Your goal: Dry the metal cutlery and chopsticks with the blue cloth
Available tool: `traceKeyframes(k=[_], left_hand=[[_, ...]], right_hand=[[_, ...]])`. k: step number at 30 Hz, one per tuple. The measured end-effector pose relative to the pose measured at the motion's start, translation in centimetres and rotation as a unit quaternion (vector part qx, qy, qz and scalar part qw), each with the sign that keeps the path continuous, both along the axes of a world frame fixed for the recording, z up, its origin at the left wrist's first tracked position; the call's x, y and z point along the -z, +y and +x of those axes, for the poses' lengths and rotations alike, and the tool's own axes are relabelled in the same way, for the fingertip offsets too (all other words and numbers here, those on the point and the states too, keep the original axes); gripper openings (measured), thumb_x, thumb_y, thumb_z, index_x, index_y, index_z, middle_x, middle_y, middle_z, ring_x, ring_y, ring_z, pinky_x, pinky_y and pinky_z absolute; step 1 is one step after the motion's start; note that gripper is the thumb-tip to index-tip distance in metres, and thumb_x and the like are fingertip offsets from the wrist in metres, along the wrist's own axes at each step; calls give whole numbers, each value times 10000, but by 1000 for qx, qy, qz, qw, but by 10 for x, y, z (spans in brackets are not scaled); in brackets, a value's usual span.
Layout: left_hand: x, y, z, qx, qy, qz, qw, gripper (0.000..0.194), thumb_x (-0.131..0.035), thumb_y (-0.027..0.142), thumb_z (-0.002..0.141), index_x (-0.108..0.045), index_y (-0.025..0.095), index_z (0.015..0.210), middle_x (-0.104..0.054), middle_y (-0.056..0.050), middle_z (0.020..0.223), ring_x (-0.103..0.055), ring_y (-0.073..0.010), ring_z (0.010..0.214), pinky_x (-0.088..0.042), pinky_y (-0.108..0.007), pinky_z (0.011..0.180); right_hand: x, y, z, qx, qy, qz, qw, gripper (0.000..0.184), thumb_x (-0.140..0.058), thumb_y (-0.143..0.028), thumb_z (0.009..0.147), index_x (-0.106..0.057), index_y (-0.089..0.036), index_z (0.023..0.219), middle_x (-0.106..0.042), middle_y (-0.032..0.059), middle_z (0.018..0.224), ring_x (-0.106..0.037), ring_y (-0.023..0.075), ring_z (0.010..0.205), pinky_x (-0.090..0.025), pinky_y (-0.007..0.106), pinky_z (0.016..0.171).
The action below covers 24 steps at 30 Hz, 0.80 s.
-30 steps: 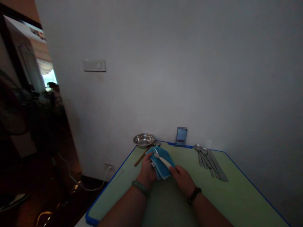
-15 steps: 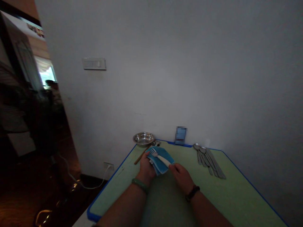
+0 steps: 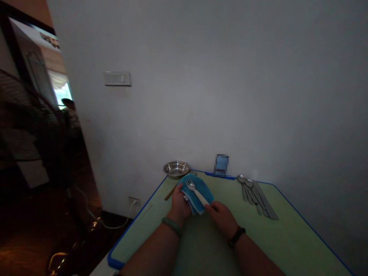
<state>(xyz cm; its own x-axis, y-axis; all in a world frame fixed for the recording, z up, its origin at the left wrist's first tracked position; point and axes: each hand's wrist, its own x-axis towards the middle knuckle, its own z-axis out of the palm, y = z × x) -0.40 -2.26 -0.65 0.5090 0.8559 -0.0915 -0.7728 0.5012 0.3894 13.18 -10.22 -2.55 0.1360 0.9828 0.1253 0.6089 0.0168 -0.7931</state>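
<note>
A blue cloth (image 3: 204,186) lies draped over my left hand (image 3: 180,205), whose fingers are closed on its left edge. On top of the cloth rests a fork (image 3: 199,195) with a pale handle, its tines pointing up and to the left. The end of that handle is pinched between the fingers and thumb of my right hand (image 3: 222,217). Part of my left hand is hidden under the cloth. Behind the cloth, a brown wooden-handled utensil (image 3: 170,192) shows only in part.
On the green table (image 3: 284,237) with a blue rim, several spoons and flat-handled pieces of cutlery (image 3: 255,195) lie at the right. A steel bowl (image 3: 176,169) stands at the back left. A pixelated upright object (image 3: 221,165) is by the wall. A person sits far left.
The view has shifted slightly, so everything sits a little further right. The cloth now covers more of the utensils behind it. Both hands keep their hold.
</note>
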Motion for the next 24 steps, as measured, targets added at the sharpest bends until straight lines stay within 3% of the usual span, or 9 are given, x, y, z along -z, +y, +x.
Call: traceKeyframes(k=[9, 24], left_hand=[[-6, -5, -3, -16, -29, 20, 999, 343, -476, 425, 761, -633, 123, 717, -689, -103, 809, -588, -281, 966, -365, -438, 940], [-8, -6, 0, 11, -28, 37, 999, 422, -449, 482, 774, -646, 113, 719, -684, -107, 825, -593, -276, 938, -388, -430, 915]], right_hand=[[2, 1, 0, 10, 32, 20, 999, 347, -405, -512, 776, -474, -183, 693, -478, -22, 647, -451, 128, 628, -325, 236, 560], [-5, -1, -1, 27, 72, 2, 997, 311, -427, -469, 772, -540, -181, 804, -577, 0, 673, -541, 144, 643, -383, 244, 594]])
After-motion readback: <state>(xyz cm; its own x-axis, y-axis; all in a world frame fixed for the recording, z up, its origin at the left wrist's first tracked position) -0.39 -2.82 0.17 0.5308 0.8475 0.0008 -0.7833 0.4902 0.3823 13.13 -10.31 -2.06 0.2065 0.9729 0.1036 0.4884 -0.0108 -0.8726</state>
